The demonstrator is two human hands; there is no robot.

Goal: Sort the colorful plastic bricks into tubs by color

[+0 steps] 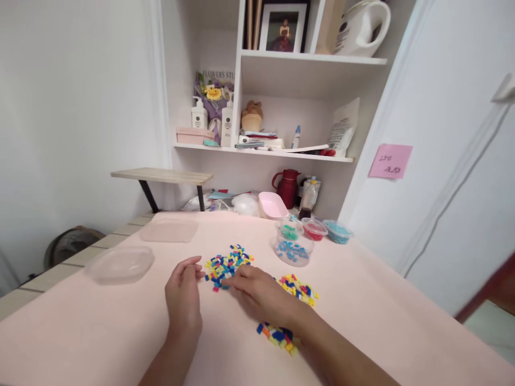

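Note:
A pile of small colourful plastic blocks [231, 260], mostly blue, yellow and white, lies on the pink tabletop between my hands. At its left edge is my left hand [183, 295], its fingers curled in toward the palm; whatever they may hold is hidden. My right hand [257, 292] reaches over from the right, with fingers drawn together and their tips down at the pile's near edge. What sits between those tips is too small to make out. Partly behind my right wrist lies a second block pile [300, 288], and a third pile [277, 338] lies under my forearm.
A round clear tub [293, 252] of blue blocks stands beyond the piles. Behind it are small tubs of green [289, 230], red [314, 229] and light blue [338, 231] pieces. A clear container [120, 265] and a clear lid [169, 230] lie at left. A pink tray [273, 205] stands at the back.

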